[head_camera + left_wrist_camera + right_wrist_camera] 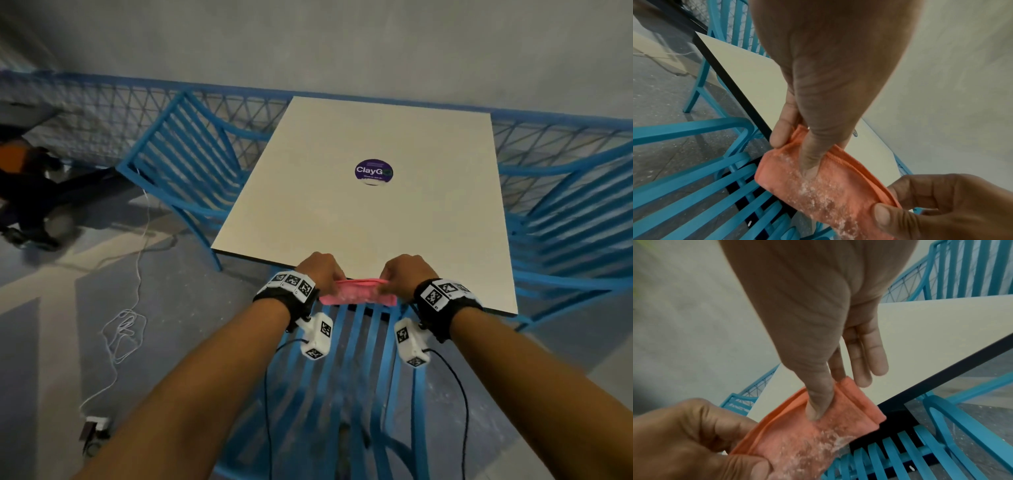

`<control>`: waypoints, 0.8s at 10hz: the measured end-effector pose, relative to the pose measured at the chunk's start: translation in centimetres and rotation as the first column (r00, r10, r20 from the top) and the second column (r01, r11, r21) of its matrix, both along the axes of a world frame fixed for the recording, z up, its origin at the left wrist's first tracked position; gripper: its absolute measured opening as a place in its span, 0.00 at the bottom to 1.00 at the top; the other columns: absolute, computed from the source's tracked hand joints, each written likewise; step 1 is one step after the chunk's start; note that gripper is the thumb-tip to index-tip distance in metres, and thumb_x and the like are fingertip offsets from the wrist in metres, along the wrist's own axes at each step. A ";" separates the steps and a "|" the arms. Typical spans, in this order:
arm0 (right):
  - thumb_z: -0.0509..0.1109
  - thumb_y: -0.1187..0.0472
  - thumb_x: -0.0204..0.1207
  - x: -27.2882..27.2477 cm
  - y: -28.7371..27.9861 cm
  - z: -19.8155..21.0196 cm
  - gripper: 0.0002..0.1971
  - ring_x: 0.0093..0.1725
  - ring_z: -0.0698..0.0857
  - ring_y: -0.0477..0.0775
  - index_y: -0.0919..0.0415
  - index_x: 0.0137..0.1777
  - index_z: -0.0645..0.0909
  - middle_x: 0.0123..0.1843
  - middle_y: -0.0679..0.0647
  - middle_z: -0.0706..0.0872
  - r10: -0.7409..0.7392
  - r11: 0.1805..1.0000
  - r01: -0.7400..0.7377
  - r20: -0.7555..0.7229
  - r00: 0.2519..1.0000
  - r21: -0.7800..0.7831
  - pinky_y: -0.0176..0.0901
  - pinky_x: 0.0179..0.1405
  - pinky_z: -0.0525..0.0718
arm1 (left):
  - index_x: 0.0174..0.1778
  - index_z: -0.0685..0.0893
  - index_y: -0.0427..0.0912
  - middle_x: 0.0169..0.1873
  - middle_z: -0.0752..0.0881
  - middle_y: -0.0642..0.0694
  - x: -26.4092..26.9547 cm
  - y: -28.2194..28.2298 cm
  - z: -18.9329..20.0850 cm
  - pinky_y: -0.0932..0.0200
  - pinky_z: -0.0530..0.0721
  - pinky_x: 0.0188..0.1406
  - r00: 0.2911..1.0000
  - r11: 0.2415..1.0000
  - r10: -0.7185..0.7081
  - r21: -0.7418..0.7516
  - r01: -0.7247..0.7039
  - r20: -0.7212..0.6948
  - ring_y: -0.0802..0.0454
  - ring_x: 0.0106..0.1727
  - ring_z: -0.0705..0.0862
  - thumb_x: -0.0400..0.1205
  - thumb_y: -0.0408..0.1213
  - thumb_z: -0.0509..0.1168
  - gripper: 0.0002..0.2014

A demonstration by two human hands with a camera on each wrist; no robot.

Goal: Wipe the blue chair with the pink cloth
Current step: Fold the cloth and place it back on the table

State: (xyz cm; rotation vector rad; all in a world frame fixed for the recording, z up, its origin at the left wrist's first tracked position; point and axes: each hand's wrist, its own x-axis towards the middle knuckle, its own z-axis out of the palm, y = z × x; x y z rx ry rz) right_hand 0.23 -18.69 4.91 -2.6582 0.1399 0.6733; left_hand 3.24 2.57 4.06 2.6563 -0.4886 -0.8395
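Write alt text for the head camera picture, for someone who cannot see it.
Two bare hands, left hand and right hand, pinch the ends of a folded pink cloth stretched between them above a slatted blue chair. Beyond stands a white table bearing a round purple sticker.

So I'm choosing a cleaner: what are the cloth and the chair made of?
Pink cloth: looks like soft microfibre, napped, stitched hem, whitish flecks on it. Blue chair: thin curved slats with glossy paint, probably painted metal; can't confirm.
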 end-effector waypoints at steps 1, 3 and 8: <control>0.82 0.55 0.65 2.2 -0.3 -1.2 0.06 0.38 0.89 0.50 0.50 0.38 0.87 0.37 0.49 0.90 -0.093 0.995 0.091 0.060 0.994 0.036 0.46 0.36 0.90 | 0.58 0.97 0.51 0.45 0.97 0.49 2.8 -0.7 -1.1 0.58 0.94 0.43 0.998 0.999 0.039 -0.026 -0.038 0.052 0.51 0.39 0.92 0.80 0.37 0.78 0.11; 0.81 0.52 0.71 5.5 0.7 -4.4 0.08 0.39 0.87 0.55 0.54 0.44 0.88 0.42 0.53 0.88 -0.251 0.962 0.208 0.286 0.925 0.175 0.46 0.39 0.85 | 0.59 0.97 0.54 0.51 0.97 0.46 6.9 -1.3 -3.9 0.48 0.93 0.52 0.929 0.981 0.193 -0.089 -0.173 0.315 0.44 0.52 0.93 0.84 0.31 0.73 0.14; 0.84 0.56 0.65 1.8 1.6 -6.0 0.24 0.58 0.84 0.60 0.49 0.63 0.86 0.63 0.54 0.87 -0.110 0.994 0.107 0.292 0.950 0.026 0.51 0.57 0.86 | 0.76 0.85 0.53 0.82 0.77 0.47 1.5 1.4 -6.4 0.49 0.69 0.81 0.943 0.978 0.210 -0.069 -0.199 0.257 0.45 0.82 0.72 0.75 0.48 0.82 0.32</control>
